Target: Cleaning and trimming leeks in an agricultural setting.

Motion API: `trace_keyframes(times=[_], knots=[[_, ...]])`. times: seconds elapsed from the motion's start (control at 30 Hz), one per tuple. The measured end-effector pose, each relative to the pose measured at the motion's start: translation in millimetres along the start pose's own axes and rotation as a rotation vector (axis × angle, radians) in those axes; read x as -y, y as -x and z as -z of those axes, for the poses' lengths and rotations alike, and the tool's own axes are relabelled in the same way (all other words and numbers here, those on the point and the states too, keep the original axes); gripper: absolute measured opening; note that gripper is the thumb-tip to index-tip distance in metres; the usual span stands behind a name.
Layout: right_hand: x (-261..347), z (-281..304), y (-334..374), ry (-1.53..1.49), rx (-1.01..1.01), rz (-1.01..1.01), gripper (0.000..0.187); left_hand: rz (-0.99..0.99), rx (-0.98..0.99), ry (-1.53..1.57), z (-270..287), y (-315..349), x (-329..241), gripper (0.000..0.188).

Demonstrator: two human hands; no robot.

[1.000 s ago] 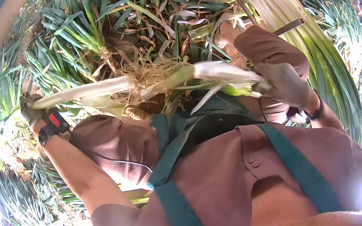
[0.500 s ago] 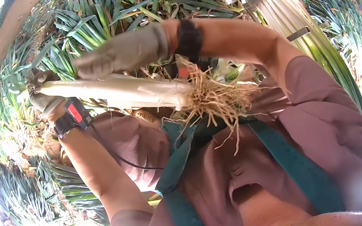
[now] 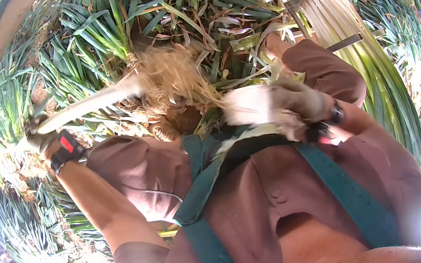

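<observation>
Leaf litter (image 3: pixel 219 14) beyond held stalk (image 3: pixel 93 101)

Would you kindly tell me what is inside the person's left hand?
The left hand grips a white leek stalk, with blurred roots at its far end; the section beneath its fingers is covered.

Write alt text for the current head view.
A gloved left hand grips a long white leek-like stalk with bushy roots, while the gloved right hand, blurred, holds pale leaf layers. A bundle of similar stalks lies at upper right, with green leafy plants around.
</observation>
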State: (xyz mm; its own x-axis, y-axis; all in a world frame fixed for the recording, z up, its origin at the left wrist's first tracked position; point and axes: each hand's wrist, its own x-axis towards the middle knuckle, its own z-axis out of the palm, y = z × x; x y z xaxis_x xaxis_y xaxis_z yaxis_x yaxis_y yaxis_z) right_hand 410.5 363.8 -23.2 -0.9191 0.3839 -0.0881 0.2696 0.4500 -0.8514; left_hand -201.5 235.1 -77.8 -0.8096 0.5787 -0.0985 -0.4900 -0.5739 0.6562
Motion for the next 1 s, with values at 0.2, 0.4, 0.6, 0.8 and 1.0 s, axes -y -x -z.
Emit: trace_keyframes(times=[0.2,0.4,0.6,0.8,1.0], knots=[[-36,18,-15,0.568,-0.305,0.001,0.029,-0.246,-0.102,-0.165,33,6,-58,0.017],[34,11,-58,0.449,-0.533,0.321,0.035,-0.516,-0.080,-0.359,-42,125,-62,0.021],[45,-29,-121,0.473,-0.490,0.509,0.036,-0.688,0.077,-0.303,-68,216,-84,0.016],[27,-69,-158,0.560,-0.336,0.524,0.022,-0.732,0.017,-0.300,-66,288,-67,0.021],[37,-80,-160,0.829,-0.255,0.551,0.016,-0.426,0.164,-0.348,-20,319,-94,0.021]])
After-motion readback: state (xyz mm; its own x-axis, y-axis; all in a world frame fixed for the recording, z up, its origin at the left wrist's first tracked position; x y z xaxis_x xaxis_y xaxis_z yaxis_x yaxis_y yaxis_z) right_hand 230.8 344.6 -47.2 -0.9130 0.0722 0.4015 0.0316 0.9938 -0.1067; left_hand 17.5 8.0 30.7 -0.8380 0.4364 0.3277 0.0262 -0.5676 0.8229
